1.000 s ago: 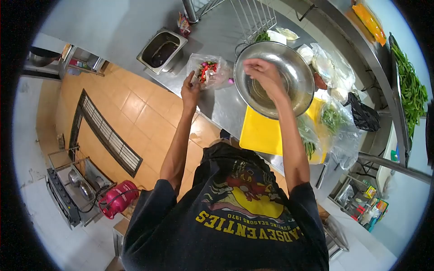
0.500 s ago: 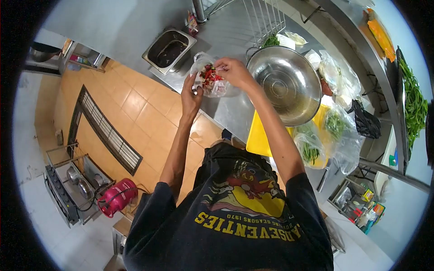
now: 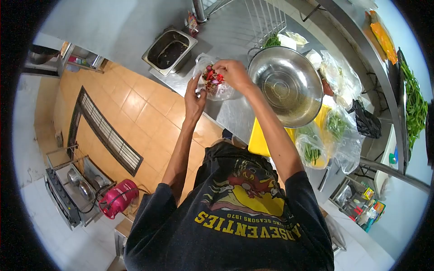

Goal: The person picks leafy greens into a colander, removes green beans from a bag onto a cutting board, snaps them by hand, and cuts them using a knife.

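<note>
My left hand [image 3: 195,101] grips the near-left side of the clear plastic bag [image 3: 221,92], fingers along the outside and thumb nearer its mouth; I judge this steadies the bag and spreads its opening, since thin plastic would otherwise fold in. My right hand [image 3: 233,74] comes from the opposite side, fingers curled and drawn together at the chopped red pieces [image 3: 213,77]; I cannot tell whether they have closed on anything.

The bag rests by the front edge of the steel counter [image 3: 237,115], probably so that both hands reach it without stretching. To its left, also at the front edge, stands the rectangular metal pan [image 3: 193,41]. To its right, just beyond my right wrist, is the wide metal basin [image 3: 294,77], its near rim over the yellow board [image 3: 260,142]. The bag of green beans [image 3: 312,151] lies on that board, towards the counter's right end, perhaps put there to leave room for my arms.

On my shirt [image 3: 226,246], yellow capitals read "ADSEVENTIES", the start lost in a fold, with "SEASONS 1970" smaller beside them. The print on the red packet [image 3: 193,23] behind the pan and on the red gas cylinder [image 3: 120,198] is too small to read.
</note>
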The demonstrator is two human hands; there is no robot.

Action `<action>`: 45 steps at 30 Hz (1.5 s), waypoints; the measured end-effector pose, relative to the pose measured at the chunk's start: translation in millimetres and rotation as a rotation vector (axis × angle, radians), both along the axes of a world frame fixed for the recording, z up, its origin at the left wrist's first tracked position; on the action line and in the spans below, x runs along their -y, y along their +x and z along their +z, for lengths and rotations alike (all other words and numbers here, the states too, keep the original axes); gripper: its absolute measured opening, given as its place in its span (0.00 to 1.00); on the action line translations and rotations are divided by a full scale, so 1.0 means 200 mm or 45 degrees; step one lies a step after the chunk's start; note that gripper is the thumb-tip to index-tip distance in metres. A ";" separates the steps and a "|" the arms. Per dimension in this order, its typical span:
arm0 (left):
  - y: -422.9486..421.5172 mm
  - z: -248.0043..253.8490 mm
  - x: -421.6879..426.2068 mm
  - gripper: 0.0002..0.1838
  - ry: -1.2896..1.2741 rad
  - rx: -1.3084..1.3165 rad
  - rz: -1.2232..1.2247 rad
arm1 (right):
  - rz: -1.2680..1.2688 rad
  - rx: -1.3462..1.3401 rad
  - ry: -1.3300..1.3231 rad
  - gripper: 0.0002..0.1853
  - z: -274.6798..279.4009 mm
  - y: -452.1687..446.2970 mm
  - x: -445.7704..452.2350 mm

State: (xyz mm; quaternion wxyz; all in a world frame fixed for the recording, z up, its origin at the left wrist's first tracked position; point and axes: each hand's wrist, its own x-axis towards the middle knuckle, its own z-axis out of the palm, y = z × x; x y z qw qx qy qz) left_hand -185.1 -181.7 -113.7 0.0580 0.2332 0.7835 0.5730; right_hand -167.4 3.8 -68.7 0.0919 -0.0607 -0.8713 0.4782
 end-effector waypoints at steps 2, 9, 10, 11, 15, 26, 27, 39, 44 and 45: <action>0.00 -0.01 0.00 0.34 0.027 -0.008 -0.003 | -0.023 0.081 -0.173 0.09 -0.02 -0.01 0.00; 0.01 -0.02 0.01 0.34 0.074 -0.027 -0.005 | -0.061 0.165 -0.511 0.09 -0.06 -0.01 -0.01; 0.01 -0.02 0.01 0.34 0.075 -0.022 -0.011 | -0.058 0.089 -0.371 0.09 -0.08 -0.01 0.00; 0.01 -0.01 0.01 0.34 0.084 0.017 -0.010 | -0.074 0.004 -0.223 0.09 -0.11 -0.02 0.00; 0.02 -0.02 0.00 0.34 0.108 0.074 -0.009 | -0.108 -0.047 -0.054 0.10 -0.06 -0.03 0.01; -0.02 -0.03 0.03 0.32 0.091 0.130 0.039 | -0.421 -0.030 -0.261 0.08 0.07 0.52 0.06; -0.02 -0.03 0.03 0.32 0.085 0.108 0.028 | -0.412 0.002 -0.168 0.09 0.03 0.59 0.09; 0.03 0.02 0.06 0.34 -0.004 0.139 0.022 | -0.402 0.133 0.901 0.22 -0.32 0.51 0.21; 0.01 -0.07 0.07 0.33 -0.094 0.013 0.019 | -0.428 0.292 0.789 0.22 -0.38 0.40 0.20; 0.01 -0.07 0.07 0.33 -0.134 -0.039 0.036 | -0.383 0.435 0.638 0.23 -0.35 0.40 0.19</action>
